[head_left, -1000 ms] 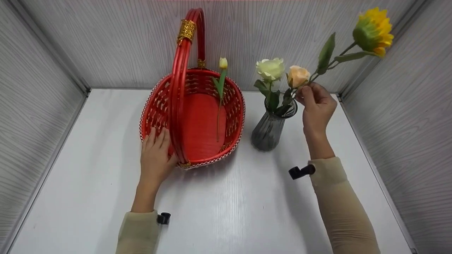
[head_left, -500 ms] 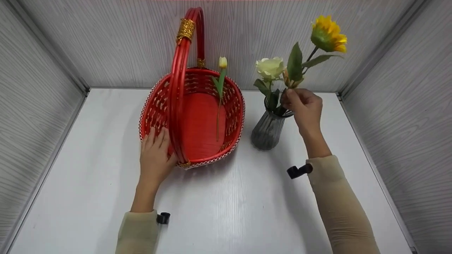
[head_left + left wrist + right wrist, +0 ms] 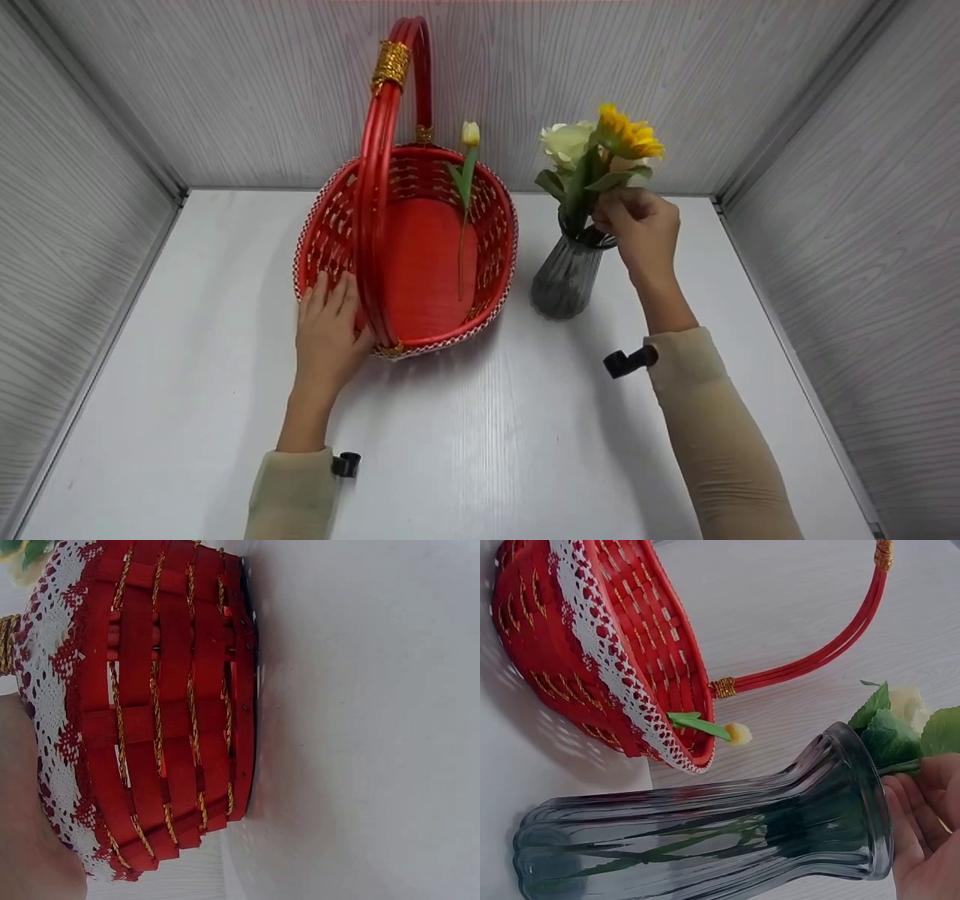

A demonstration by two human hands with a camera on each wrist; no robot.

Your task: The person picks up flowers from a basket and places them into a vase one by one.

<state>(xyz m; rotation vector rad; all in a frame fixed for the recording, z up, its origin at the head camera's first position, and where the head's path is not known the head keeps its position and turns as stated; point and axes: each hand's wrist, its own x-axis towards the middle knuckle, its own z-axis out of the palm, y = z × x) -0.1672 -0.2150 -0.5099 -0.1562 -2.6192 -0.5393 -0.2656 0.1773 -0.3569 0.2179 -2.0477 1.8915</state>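
My right hand (image 3: 646,225) pinches the stem of a yellow sunflower (image 3: 628,136) just above the mouth of a grey ribbed glass vase (image 3: 564,285). A pale cream rose (image 3: 566,141) stands in the vase; the sunflower mostly hides a peach rose beside it. In the right wrist view, green stems (image 3: 641,859) cross inside the clear glass, and fingers (image 3: 919,810) are right at the rim. My left hand (image 3: 326,337) rests over the near left rim of a red woven basket (image 3: 424,262), fingers straight and pointing into it. A white-yellow tulip (image 3: 466,176) leans inside the basket.
The basket's tall red handle (image 3: 373,187), with gold wrapping, arches up between the left hand and the tulip. White lace (image 3: 56,690) trims the basket rim. Grey wood-grain panels (image 3: 487,82) enclose the white table (image 3: 480,450) at the back and both sides.
The right hand has moved left to the vase's mouth with the sunflower, whose head came down and left to sit among the roses, covering the peach one. The left hand has stayed on the basket.
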